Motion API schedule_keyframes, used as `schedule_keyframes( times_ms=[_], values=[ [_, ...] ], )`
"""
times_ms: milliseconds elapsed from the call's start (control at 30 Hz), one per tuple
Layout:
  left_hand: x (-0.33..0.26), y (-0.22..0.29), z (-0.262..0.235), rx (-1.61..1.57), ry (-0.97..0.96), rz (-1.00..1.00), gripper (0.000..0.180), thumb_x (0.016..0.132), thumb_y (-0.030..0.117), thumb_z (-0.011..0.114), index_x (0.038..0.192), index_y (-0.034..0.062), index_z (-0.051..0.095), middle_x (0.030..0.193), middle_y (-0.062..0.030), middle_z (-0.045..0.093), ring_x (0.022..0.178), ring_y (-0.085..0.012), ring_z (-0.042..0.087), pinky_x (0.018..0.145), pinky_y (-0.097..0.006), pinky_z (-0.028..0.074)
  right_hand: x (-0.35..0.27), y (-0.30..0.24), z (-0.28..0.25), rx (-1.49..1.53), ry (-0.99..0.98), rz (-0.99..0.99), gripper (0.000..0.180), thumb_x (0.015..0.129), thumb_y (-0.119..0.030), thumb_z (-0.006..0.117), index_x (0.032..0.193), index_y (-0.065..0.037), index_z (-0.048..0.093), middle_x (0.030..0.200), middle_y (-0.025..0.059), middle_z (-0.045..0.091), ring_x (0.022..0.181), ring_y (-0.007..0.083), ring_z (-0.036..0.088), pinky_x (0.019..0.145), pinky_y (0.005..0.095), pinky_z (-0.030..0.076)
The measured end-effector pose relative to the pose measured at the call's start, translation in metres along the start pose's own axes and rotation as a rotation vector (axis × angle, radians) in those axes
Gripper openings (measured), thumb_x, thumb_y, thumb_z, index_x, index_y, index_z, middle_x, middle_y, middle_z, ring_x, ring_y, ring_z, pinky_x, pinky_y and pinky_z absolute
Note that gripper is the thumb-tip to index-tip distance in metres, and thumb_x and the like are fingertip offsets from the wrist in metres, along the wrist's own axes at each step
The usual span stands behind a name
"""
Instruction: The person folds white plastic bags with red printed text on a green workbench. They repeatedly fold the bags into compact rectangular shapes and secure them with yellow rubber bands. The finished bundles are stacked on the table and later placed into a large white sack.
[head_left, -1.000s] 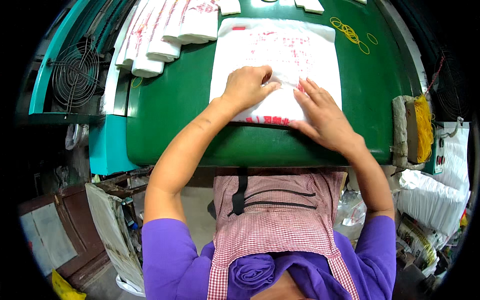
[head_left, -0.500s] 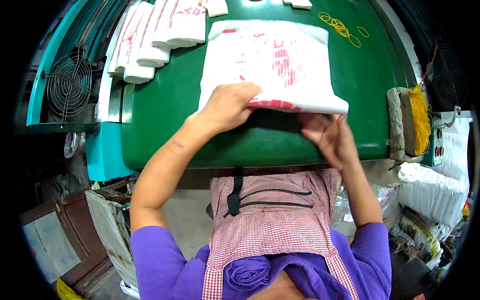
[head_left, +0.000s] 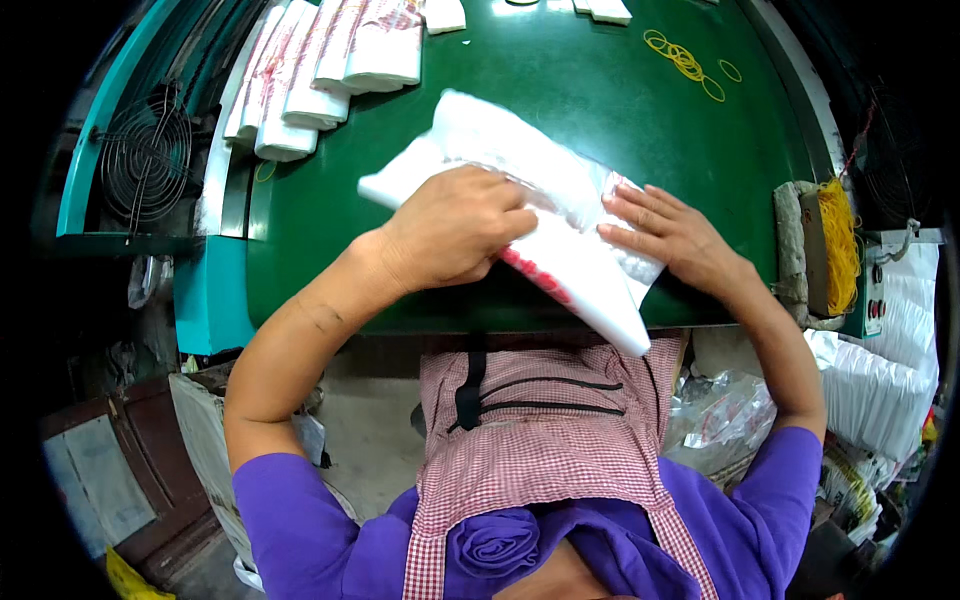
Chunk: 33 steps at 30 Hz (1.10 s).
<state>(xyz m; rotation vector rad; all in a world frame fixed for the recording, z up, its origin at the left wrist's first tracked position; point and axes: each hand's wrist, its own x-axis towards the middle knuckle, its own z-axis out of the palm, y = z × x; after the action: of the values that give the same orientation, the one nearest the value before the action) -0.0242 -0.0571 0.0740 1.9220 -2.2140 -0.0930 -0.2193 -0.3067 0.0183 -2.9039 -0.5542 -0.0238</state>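
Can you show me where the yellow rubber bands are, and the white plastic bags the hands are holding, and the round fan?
yellow rubber bands [head_left: 686, 62], head view, middle of the loose pile.
white plastic bags [head_left: 520, 150], head view, upper bare part of the stack.
round fan [head_left: 145, 158], head view, centre of its wire grille.

A broad bench with a smooth dark-green top and a rounded near edge carries everything here. At about eleven o'clock on it, a row of folded white plastic bag bundles with red print lies side by side, overlapping toward the left rim. At twelve o'clock, small white folded pieces sit at the far edge. Toward one o'clock, loose yellow rubber bands are scattered flat on the green surface. Near the middle, a white plastic bag stack with red print lies slanted, its lower corner jutting past the near edge.
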Motion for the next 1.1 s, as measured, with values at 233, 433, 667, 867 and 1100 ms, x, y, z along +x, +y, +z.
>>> schedule_keyframes(
  times_ms=[233,433,667,867,1100],
  values=[
    [0.029,-0.023,0.012,-0.079,-0.311,-0.122,0.021,0.066,0.010,0.062,0.086,0.0045,0.065,0.131,-0.0159,0.053,0.122,-0.0333,0.047,0.098,-0.051,0.038,0.005,0.008,-0.020,0.198,-0.179,0.009,0.052,0.082,-0.008,0.050,0.134,-0.011,0.047,0.146,0.0103,0.038,0.138,0.0268,0.032,0.114,0.0441,0.023],
    [0.008,0.022,0.027,0.002,-0.237,-0.245,0.041,0.072,0.019,0.065,0.108,0.0045,0.057,0.134,-0.0179,0.048,0.119,-0.0381,0.047,0.092,-0.056,0.039,0.015,-0.057,-0.042,0.339,-0.155,0.337,0.067,0.081,-0.040,0.061,0.135,-0.004,0.044,0.140,0.0243,0.041,0.134,0.0399,0.032,0.108,0.0513,0.029],
    [-0.048,0.001,0.002,-0.372,-0.242,-0.444,0.041,0.078,0.018,0.068,0.116,0.0067,0.059,0.093,-0.0207,0.065,0.086,-0.0384,0.063,0.074,-0.038,0.052,0.003,-0.038,-0.032,0.422,0.049,0.288,0.036,0.078,-0.017,0.068,0.110,-0.002,0.062,0.108,0.0171,0.063,0.100,0.0340,0.058,0.084,0.0398,0.048],
    [0.002,-0.050,0.026,0.011,0.084,-0.526,0.018,0.083,0.024,0.065,0.090,0.0073,0.068,0.081,-0.0140,0.064,0.075,-0.0303,0.062,0.063,-0.039,0.049,0.036,0.021,-0.006,0.609,0.213,0.611,0.022,0.085,-0.023,0.066,0.089,-0.001,0.062,0.068,0.0112,0.062,0.058,0.0160,0.054,0.056,0.0308,0.043],
    [0.040,-0.018,0.030,-0.391,-0.223,-0.433,0.071,0.069,0.044,0.071,0.124,0.0041,0.051,0.095,-0.0214,0.063,0.091,-0.0360,0.061,0.080,-0.044,0.049,0.053,0.038,-0.027,0.896,0.169,0.684,0.025,0.084,-0.013,0.066,0.104,0.002,0.064,0.089,0.0057,0.065,0.080,0.0092,0.059,0.071,0.0229,0.048]
  ],
)
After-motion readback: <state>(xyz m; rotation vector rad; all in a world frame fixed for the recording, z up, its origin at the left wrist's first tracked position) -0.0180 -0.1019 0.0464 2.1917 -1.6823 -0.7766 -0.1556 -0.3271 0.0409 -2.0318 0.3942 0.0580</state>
